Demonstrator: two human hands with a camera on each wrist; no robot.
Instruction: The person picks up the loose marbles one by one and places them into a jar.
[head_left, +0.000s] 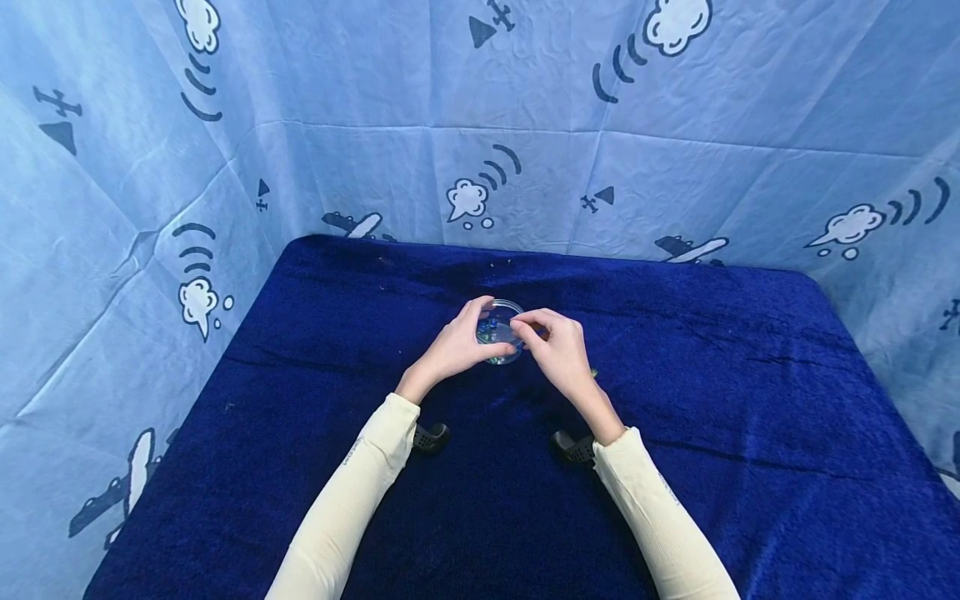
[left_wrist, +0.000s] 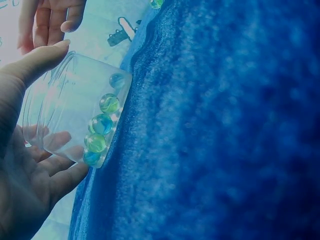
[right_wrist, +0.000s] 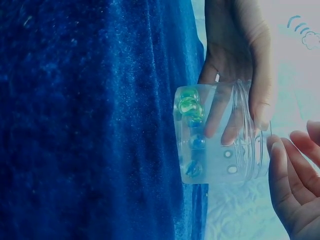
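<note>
A clear plastic jar (head_left: 501,336) with a ridged neck stands on the blue cloth, several green and blue glass marbles (left_wrist: 96,143) lying at its bottom. My left hand (head_left: 455,343) holds the jar from the left, thumb on the near side and fingers around the far side. At the jar's mouth, my right hand (head_left: 558,348) brings its thumb and forefinger together close to the rim. I cannot tell whether anything is between those fingertips. A greenish marble (head_left: 594,372) lies on the cloth beside my right wrist, partly hidden by it.
Dark blue velvety cloth (head_left: 720,392) covers the table. Two black perforated devices (head_left: 431,437) show by the cuffs, one at each wrist. Light blue curtains (head_left: 540,192) with cloud and plane prints hang behind the table and along its sides.
</note>
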